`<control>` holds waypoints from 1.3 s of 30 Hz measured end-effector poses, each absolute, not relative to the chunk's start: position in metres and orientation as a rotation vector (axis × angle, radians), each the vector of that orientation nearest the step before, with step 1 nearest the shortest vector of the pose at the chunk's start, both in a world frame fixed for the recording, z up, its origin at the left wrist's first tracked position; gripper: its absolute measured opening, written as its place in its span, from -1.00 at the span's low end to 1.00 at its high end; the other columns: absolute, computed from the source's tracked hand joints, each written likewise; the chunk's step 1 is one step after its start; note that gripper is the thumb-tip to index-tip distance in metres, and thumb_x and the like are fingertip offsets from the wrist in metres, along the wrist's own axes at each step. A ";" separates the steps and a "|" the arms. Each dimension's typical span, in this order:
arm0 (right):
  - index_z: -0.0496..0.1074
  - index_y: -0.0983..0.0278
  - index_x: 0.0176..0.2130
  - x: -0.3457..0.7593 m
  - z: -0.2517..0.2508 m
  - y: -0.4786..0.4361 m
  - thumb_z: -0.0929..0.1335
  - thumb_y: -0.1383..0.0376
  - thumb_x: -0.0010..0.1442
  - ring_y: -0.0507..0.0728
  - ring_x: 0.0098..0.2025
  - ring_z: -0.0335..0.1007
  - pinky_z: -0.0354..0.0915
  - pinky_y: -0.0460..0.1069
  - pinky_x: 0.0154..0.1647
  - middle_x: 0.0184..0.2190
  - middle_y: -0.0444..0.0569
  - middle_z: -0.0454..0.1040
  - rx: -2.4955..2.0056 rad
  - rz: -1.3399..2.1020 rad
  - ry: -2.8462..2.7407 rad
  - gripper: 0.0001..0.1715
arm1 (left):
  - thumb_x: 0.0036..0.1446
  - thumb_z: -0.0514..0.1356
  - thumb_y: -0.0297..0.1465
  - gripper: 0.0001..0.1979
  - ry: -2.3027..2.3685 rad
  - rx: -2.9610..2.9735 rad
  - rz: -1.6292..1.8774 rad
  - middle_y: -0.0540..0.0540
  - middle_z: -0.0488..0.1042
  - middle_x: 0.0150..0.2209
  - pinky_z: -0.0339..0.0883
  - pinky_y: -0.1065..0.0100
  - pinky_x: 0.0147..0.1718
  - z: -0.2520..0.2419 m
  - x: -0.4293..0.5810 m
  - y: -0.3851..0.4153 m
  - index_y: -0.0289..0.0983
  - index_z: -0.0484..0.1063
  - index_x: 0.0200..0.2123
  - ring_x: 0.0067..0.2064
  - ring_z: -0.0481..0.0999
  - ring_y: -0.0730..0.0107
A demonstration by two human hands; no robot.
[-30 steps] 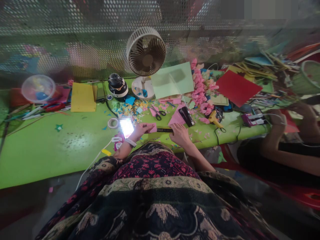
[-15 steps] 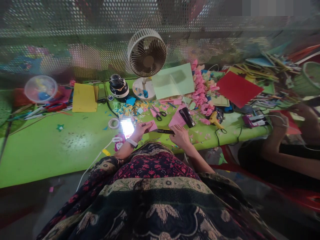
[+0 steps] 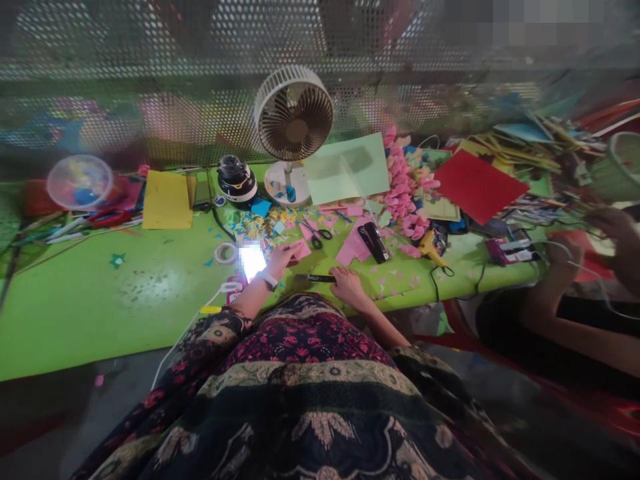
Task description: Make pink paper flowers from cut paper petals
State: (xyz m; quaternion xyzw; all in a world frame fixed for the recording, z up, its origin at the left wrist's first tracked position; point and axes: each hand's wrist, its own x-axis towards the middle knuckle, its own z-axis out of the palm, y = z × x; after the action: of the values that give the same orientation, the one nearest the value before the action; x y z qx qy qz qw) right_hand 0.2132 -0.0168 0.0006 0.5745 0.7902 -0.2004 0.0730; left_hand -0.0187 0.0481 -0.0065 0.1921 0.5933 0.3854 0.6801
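Note:
My left hand (image 3: 281, 261), with a pale band on its wrist, has its fingers closed on a small piece of pink paper (image 3: 301, 251). Between the fingers of my right hand (image 3: 349, 288) is a slim black stick-shaped tool (image 3: 321, 278) with pale markings; its exact kind I cannot make out. The tool lies low over the table, pointing left, just below the pink paper and apart from it. Black-handled scissors (image 3: 318, 238) rest behind the paper. A black stapler (image 3: 373, 243) sits on more pink paper (image 3: 351, 250) behind my right hand.
A lit phone (image 3: 253, 260) and a tape roll (image 3: 226, 253) are beside my left hand. Behind stand a fan (image 3: 295, 123) and a black bottle (image 3: 237, 181). Pink paper petals (image 3: 400, 187) and a yellow glue gun (image 3: 433, 248) lie rightward. A co-worker's hands (image 3: 567, 257) are far right.
My left hand has drawn slightly left with the pink paper. My right hand has shifted left and toward me with the black tool, which has come away from the paper's edge.

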 end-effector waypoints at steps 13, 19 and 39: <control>0.39 0.37 0.15 0.174 0.007 0.110 0.23 0.32 0.38 0.30 0.14 0.43 0.33 0.08 0.03 0.16 0.30 0.44 1.880 -0.498 2.200 -0.59 | -0.03 0.48 -0.37 -0.72 1.437 0.576 0.835 -0.07 0.58 -0.36 0.47 0.31 -0.34 -0.032 -0.006 0.097 -0.27 0.46 -0.32 -0.35 0.59 0.30; 0.43 0.33 0.14 0.169 0.005 0.127 0.32 0.22 0.34 0.32 0.01 0.55 0.41 0.07 -0.06 0.15 0.29 0.46 1.768 -0.606 2.153 -0.57 | -0.08 0.51 -0.29 -0.67 1.483 0.621 0.806 0.00 0.51 -0.55 0.31 0.38 -0.47 -0.032 -0.014 0.100 -0.27 0.42 -0.48 -0.57 0.44 0.44; 0.53 0.34 -0.10 0.197 -0.026 0.122 0.39 0.31 0.25 0.12 -0.14 0.58 0.33 -0.10 -0.21 -0.16 0.04 0.66 2.025 -0.826 2.202 -0.78 | 0.05 0.45 -0.39 -0.65 1.527 0.703 0.674 -0.06 0.51 -0.55 0.40 0.36 -0.43 -0.047 0.008 0.116 -0.25 0.31 -0.55 -0.53 0.53 0.36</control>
State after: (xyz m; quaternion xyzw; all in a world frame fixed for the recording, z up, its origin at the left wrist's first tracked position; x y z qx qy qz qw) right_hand 0.1967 0.1223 -0.0256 0.6524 0.7094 -0.2661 0.0190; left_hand 0.0083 0.1164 -0.0469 0.3054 0.6632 0.2927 0.6174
